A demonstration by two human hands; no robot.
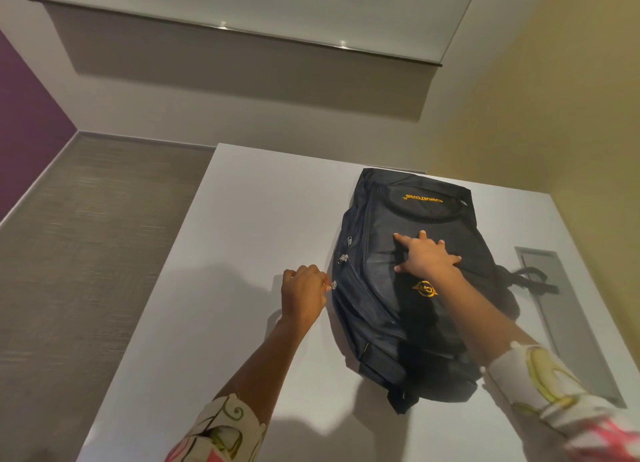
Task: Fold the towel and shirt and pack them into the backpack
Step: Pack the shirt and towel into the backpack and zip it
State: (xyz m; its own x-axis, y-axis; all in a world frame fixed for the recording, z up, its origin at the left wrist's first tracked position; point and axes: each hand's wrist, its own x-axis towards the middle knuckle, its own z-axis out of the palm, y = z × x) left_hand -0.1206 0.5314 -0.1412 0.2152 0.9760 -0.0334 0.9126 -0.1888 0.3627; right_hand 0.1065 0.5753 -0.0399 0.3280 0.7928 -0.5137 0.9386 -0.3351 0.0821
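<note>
A dark navy backpack (388, 323) with orange lettering lies flat on the white table (235, 253), its front facing up. My left hand (303, 297) is at the bag's left side, fingers pinched on a small metal zipper pull (333, 284). My right hand (427, 255) rests flat on the middle of the bag's front, fingers spread, pressing the fabric down. Two more zipper pulls (344, 258) show higher up the left side. No towel or shirt is in view.
A grey rectangular inset panel (568, 323) sits in the table to the right of the bag, with a black strap (533, 281) lying over it. Grey carpet (86, 253) lies left of the table. Walls stand close behind and to the right.
</note>
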